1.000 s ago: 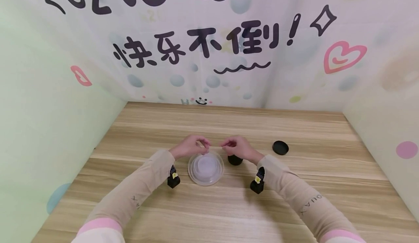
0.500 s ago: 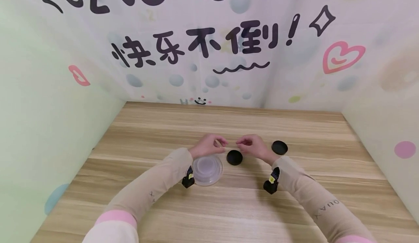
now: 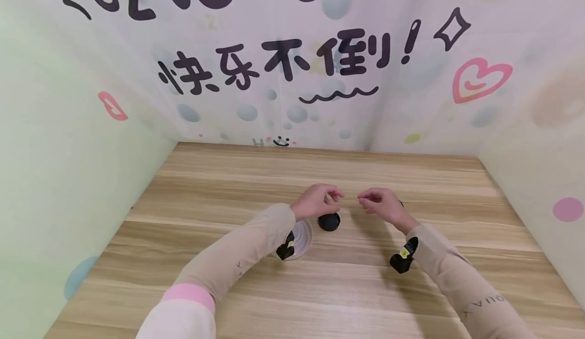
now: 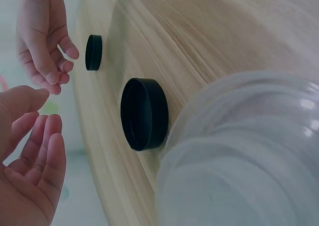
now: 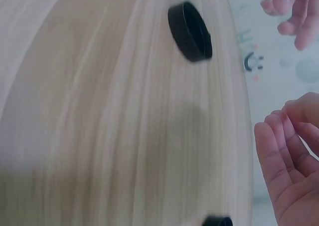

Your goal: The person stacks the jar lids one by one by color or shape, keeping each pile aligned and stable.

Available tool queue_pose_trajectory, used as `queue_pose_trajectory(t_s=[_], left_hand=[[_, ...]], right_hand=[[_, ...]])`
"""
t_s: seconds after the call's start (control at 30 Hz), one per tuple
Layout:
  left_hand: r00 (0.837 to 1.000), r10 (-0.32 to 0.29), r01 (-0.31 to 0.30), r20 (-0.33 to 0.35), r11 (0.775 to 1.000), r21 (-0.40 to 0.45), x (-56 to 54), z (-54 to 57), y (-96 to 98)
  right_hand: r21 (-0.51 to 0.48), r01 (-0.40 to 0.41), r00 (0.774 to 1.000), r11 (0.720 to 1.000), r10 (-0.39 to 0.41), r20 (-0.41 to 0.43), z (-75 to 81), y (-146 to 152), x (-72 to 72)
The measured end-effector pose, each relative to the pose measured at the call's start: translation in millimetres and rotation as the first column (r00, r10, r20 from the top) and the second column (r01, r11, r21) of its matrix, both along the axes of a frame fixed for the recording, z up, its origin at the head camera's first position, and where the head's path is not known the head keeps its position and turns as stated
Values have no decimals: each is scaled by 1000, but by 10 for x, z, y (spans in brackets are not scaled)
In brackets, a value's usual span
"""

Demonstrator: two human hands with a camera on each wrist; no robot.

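My left hand (image 3: 317, 201) hovers above and just behind a round, shallow black cap (image 3: 329, 222). Its fingers are loosely bent, with a gap to the thumb and nothing held. To the right, my right hand (image 3: 383, 206) is also held above the table, fingers relaxed and holding nothing. In the left wrist view a second black cap (image 4: 93, 52) lies farther off; in the head view the right hand hides most of it. A stack of clear round plastic containers (image 4: 239, 171) stands beside the nearer cap, partly covered by the left sleeve in the head view.
The wood-grain table (image 3: 219, 176) meets a printed cloth backdrop (image 3: 256, 110) at its rear edge. Pale side walls (image 3: 68, 176) stand left and right. A black wrist camera (image 3: 402, 260) hangs below the right cuff, another (image 3: 285, 247) below the left.
Both hands have moved to the right, off the containers and past the nearer cap. The right hand now covers most of the farther cap. The caps and containers have stayed where they were.
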State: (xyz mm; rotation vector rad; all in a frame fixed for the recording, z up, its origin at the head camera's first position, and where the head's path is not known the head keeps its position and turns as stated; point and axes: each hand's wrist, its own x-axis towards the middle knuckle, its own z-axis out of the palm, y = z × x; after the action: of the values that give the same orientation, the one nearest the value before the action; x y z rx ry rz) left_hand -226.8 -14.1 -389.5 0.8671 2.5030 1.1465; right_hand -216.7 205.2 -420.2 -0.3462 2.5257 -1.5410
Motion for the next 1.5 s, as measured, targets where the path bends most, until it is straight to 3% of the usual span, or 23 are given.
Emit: queue_pose_trajectory(t_s=[0.2, 0.67, 0.87, 1.1, 1.27, 1.5], left_hand=[[1000, 19, -19, -13, 1000, -23, -22, -14, 174], [999, 52, -51, -7, 998, 30, -142, -138, 659], [998, 57, -57, -10, 998, 23, -146, -183, 821], [994, 61, -63, 85, 998, 25, -135, -202, 926], [983, 95, -106, 157, 992, 65, -121, -224, 1006], [971, 149, -164, 186, 984, 67, -112, -345, 1156]], right_hand=[[18, 38, 998, 999, -37, -46, 18, 211, 24], [45, 138, 990, 989, -136, -43, 19, 575, -37], [36, 169, 985, 985, -168, -30, 11, 664, -29], [36, 235, 972, 971, -233, -41, -19, 728, -46], [30, 277, 960, 960, -275, -60, -79, 774, -73], [61, 321, 944, 945, -315, -94, -171, 858, -53]])
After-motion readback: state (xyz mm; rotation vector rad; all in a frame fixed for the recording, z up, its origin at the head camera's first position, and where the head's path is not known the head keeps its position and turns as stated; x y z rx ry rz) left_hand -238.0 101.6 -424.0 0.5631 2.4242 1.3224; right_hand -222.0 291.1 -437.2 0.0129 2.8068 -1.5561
